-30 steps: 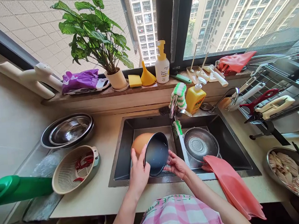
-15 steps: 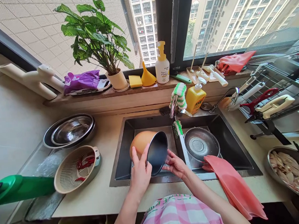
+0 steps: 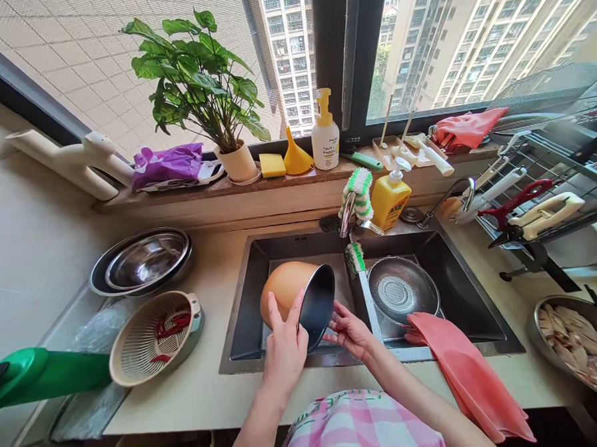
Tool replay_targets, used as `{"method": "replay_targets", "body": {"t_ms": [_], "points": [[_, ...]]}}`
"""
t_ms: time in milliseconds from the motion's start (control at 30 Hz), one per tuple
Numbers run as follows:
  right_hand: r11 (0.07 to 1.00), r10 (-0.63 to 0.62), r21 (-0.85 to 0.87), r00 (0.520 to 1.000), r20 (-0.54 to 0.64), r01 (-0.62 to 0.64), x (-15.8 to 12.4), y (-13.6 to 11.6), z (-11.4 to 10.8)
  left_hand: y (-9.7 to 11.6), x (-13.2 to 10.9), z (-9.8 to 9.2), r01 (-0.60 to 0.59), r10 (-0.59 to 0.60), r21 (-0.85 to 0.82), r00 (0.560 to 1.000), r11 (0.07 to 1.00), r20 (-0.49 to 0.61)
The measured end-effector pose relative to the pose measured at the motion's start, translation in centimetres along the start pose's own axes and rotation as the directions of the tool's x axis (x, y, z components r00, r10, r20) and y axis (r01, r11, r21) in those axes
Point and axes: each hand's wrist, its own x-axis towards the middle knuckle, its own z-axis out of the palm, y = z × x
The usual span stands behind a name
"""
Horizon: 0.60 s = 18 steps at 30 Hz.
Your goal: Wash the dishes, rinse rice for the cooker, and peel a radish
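Observation:
Over the left basin of the sink [image 3: 236,320], a rice cooker inner pot [image 3: 286,284] is tipped on its side, copper-coloured outside and dark inside. Its mouth faces right, towards me. My left hand [image 3: 286,344] grips the near rim, fingers spread along the outer wall and thumb at the edge. At the right side of the rim, my right hand [image 3: 351,331] supports the pot with its fingertips. A frying pan [image 3: 402,288] lies in the right basin. The white-handled brush [image 3: 355,257] with a green-and-white head rests along the divider.
Pink rubber gloves [image 3: 460,362] drape over the sink's front right edge. Left of the sink stand a colander [image 3: 129,346] with red chillies and stacked metal bowls [image 3: 145,261]. A bowl of meat [image 3: 538,311] and a dish rack [image 3: 535,151] are on the right. The faucet [image 3: 348,211] rises behind.
The pot has turned slightly, its mouth now showing narrower, and my left hand has shifted a little with it. The view has moved slightly.

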Motion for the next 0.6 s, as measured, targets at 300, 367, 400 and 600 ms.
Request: {"method": "replay_targets", "body": {"t_ms": [300,367,400,600], "points": [[1.000,0.013,-0.019,0.999,0.040,-0.012,-0.44,-0.24,0.33,0.49,-0.46,-0.09,-0.005,0.004,0.026,1.000,1.000,0.016],[1.000,0.017,-0.023,0.999,0.039,-0.016,-0.44,-0.20,0.28,0.55,-0.60,-0.10,-0.013,0.012,0.032,1.000,0.999,0.018],[1.000,0.022,-0.023,0.999,0.035,-0.021,-0.43,-0.16,0.24,0.59,-0.66,-0.10,-0.015,0.015,0.035,1.000,0.999,0.017],[1.000,0.026,-0.014,1.000,0.015,-0.026,-0.49,0.09,0.01,0.84,-1.02,-0.03,-0.025,0.024,0.055,1.000,0.998,0.014]]}}
